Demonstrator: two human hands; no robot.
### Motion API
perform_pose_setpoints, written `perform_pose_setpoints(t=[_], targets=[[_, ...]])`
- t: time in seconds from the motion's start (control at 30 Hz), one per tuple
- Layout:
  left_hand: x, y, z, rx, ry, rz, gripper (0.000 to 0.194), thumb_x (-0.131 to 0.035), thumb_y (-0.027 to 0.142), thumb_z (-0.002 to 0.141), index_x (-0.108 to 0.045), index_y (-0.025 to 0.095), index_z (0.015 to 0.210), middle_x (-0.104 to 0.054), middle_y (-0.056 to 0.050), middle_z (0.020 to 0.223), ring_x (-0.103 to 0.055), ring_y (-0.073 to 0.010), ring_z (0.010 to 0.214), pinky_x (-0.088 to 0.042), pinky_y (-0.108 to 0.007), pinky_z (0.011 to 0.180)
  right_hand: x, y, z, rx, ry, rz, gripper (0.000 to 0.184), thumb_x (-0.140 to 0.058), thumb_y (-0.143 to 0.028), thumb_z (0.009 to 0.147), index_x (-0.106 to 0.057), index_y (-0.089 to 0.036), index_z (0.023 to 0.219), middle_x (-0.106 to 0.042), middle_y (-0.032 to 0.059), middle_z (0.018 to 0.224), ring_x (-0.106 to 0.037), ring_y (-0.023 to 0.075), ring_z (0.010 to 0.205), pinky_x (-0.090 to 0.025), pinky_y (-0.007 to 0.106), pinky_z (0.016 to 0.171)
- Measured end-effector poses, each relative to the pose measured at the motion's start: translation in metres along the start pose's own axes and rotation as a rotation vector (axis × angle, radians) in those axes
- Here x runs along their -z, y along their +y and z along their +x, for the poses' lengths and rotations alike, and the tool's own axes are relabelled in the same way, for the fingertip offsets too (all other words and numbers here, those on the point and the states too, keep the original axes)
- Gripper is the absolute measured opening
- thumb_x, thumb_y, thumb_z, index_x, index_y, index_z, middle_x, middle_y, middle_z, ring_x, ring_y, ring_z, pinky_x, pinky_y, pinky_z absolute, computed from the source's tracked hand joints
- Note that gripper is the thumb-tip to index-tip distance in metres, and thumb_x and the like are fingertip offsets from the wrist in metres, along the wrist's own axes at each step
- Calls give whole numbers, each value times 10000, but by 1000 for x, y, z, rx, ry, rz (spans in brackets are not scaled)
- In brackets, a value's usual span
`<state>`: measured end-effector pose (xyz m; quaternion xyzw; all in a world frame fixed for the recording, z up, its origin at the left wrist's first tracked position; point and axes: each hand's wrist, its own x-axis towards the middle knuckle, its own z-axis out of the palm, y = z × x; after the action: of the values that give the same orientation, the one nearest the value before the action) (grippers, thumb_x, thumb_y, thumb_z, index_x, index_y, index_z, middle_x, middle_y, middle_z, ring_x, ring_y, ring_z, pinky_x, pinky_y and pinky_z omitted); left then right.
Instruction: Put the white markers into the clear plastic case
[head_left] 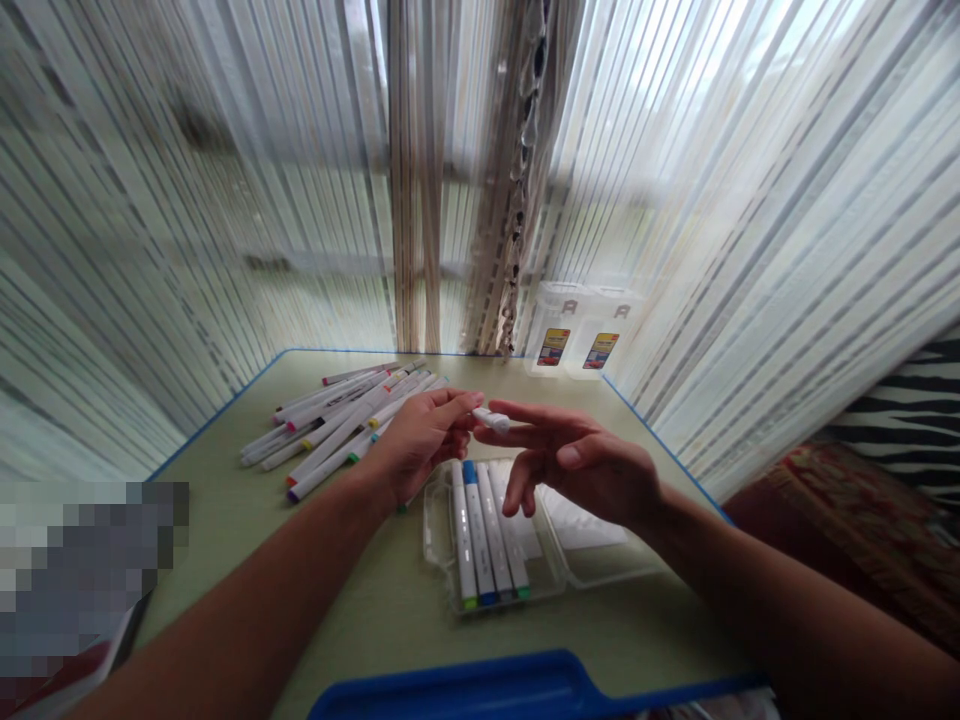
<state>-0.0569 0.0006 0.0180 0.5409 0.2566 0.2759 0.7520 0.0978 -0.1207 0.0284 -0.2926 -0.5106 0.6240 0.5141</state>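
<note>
My left hand point(424, 435) is closed in a pinch on a white marker point(493, 420), which points to the right above the table. My right hand point(577, 455) is just beside it, with index and middle fingers stretched out on either side of the marker's end. Whether those fingers touch the marker is hard to tell. Below both hands lies an opened clear plastic case point(566, 560). Several white markers point(484, 540) with green, blue and grey ends lie side by side in its left half. A loose pile of white markers point(337, 415) with coloured ends lies left of my left hand.
The pale green table point(360, 620) has a blue edge and a raised blue tray point(457, 690) at the front. Two clear plastic cases point(574, 335) with labels stand at the back right. Striped string curtains point(300, 180) hang close behind the table.
</note>
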Motion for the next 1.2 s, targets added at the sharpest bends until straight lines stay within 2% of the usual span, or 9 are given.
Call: perform_pose_setpoints(t=[0.23,0.77,1.03,1.2], targets=[[-2,-1,-4,49,-94,9,266,-730,315,707,-641,115,859,-535,13,616,-462,-61,499,-403,-179,475,-2,-1,-1,5,-49,22,651,-497,-147,690,-536,-254,1331,-543,103,1385,-724,257,831,-520,340,665],[0,-1,-2,60,-98,5,244,-716,333,738,-637,130,847,-548,-4,682,-461,-68,542,-401,-183,492,-4,-2,-1,-5,-35,43,624,-527,-145,671,-575,-261,1283,-589,100,1335,-727,267,808,-520,358,660],[1,0,-3,71,-137,-9,244,-716,351,750,-609,139,810,-558,-9,724,-528,-90,606,-408,-201,538,-4,-2,-1,-10,-65,11,592,-547,-177,687,-589,-254,1273,-626,99,1289,-725,271,816,-529,392,703],[1,-3,-1,9,-93,-9,251,-718,366,750,-622,151,836,-552,16,694,-524,-80,591,-435,-205,569,-4,-2,-1,-8,-44,-12,514,-567,-216,719,-623,-207,1230,-672,126,1204,-726,269,785,-529,372,673]])
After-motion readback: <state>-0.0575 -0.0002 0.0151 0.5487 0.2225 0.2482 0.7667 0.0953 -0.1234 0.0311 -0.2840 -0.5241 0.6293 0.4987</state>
